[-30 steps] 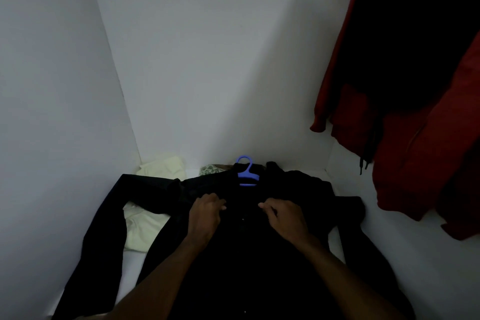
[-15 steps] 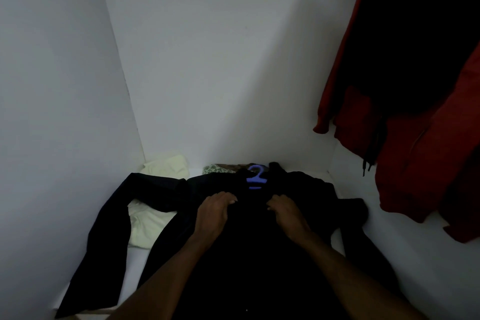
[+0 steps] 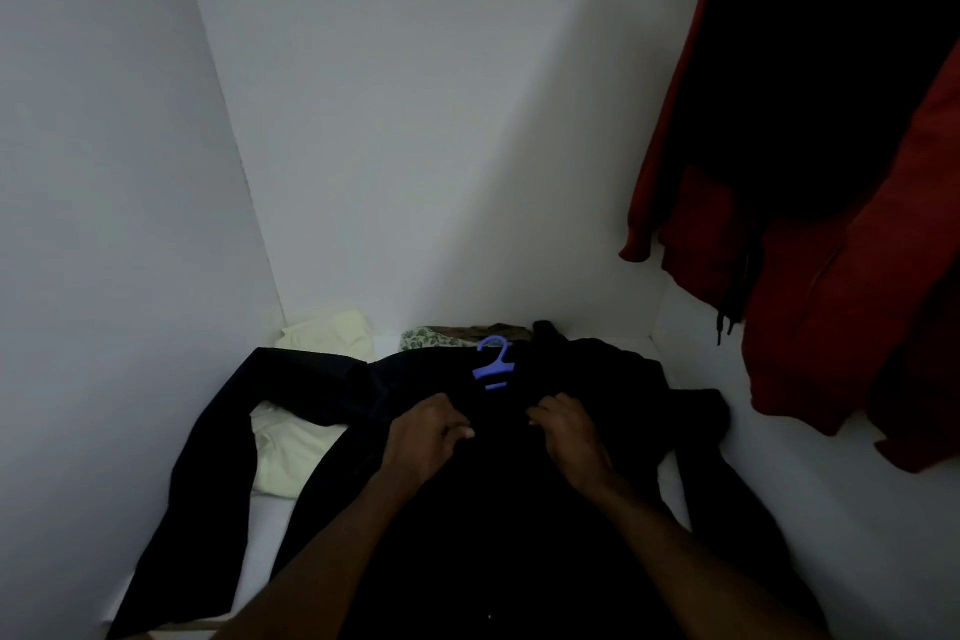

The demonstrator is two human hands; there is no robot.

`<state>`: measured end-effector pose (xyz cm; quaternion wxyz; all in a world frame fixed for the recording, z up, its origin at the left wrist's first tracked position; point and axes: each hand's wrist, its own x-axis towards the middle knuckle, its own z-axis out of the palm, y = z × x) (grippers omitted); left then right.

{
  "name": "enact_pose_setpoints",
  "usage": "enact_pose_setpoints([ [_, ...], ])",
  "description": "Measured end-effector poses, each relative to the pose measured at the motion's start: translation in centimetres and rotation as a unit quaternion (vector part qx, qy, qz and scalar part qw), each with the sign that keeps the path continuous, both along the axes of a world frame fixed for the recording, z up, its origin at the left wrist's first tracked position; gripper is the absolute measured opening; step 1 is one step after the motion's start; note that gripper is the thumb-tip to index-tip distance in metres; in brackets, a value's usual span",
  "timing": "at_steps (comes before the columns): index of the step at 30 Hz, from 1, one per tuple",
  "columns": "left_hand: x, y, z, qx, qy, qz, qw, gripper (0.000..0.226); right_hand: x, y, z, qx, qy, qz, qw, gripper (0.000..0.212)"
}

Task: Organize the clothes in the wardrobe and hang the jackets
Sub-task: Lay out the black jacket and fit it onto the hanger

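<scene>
Black jacket (image 3: 519, 525) lies spread face-up on the white wardrobe floor (image 3: 810, 509), collar toward the far wall, one sleeve trailing out to the near left and the other bunched at the right. No brand, label or writing can be read anywhere; the fabric is too dark to show any. A blue hanger (image 3: 493, 363) sits in the collar with its hook pointing far. The left hand (image 3: 426, 437) and the right hand (image 3: 569, 431) rest on the chest just near of the hanger, both with fingers curled and pinching the dark cloth at the front opening. Compared with a second ago, both hands have crept farther toward the collar and the hanger hook has swung round. A cream garment (image 3: 291, 452) lies under the left sleeve, a patterned cloth (image 3: 431, 339) sits at the far wall, and red jackets (image 3: 831, 327) hang at the right.
</scene>
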<state>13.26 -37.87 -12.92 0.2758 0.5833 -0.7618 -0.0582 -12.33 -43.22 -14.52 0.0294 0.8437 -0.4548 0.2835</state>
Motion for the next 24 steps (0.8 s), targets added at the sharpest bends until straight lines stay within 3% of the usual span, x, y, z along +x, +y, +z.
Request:
enact_pose_setpoints([
  [5, -0.5, -0.7, -0.7, 0.009, -0.019, 0.005, 1.0, 0.012, -0.8, 0.4, 0.0, 0.006, -0.045, 0.002, 0.999, 0.025],
  [9, -1.1, -0.7, -1.4, 0.001, -0.018, 0.066, 0.998, 0.011, 0.0, 1.6, 1.9, 0.008, -0.09, 0.002, 0.996, 0.017],
  [12, -1.1, -1.1, -1.6, -0.034, -0.045, 0.103, 0.993, 0.012, 0.1, 1.9, 4.3, 0.107, -0.05, 0.011, 0.993, 0.017],
  [14, -0.9, -1.2, -1.5, -0.051, -0.039, 0.107, 0.992, 0.012, 0.0, 1.7, 5.2, 0.178, -0.029, 0.01, 0.984, 0.036],
  [17, -1.3, -0.7, -0.9, -0.097, -0.021, 0.098, 0.99, 0.005, -0.4, 0.8, 5.3, 0.109, -0.031, -0.055, 0.992, 0.022],
  [19, -1.6, -0.4, -0.6, -0.116, -0.007, 0.086, 0.99, 0.007, -0.4, 0.7, 5.2, 0.156, 0.0, -0.036, 0.987, 0.031],
  [24, -1.2, 0.0, -1.8, -0.129, 0.001, 0.074, 0.989, 0.012, -0.3, 0.8, 4.0, 0.19, 0.036, -0.009, 0.981, 0.013],
])
